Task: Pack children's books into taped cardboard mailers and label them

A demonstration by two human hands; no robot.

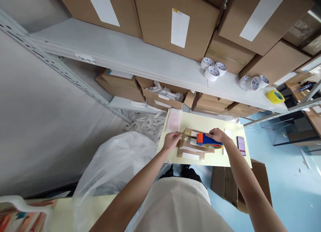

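Observation:
A small cardboard box [208, 150] with white labels lies flat on the pale yellow table [213, 119]. My right hand [217, 135] grips a blue and orange tape dispenser [203, 139] above the box. Inside the dispenser sits a roll with a green and red core. At the box's left end, my left hand [172, 140] has its fingers pinched together on what looks like the end of the packing tape [188, 136], which stretches from the dispenser across the box. The exact grip of the left fingertips is hard to make out.
A phone [241, 145] lies at the table's right side, a pinkish sheet [174, 120] at its back left. Tape rolls [212, 73] and large cartons [173, 21] stand on the shelf [140, 53]. A plastic bag [120, 158] bulges at left; an open carton [225, 187] sits on the floor.

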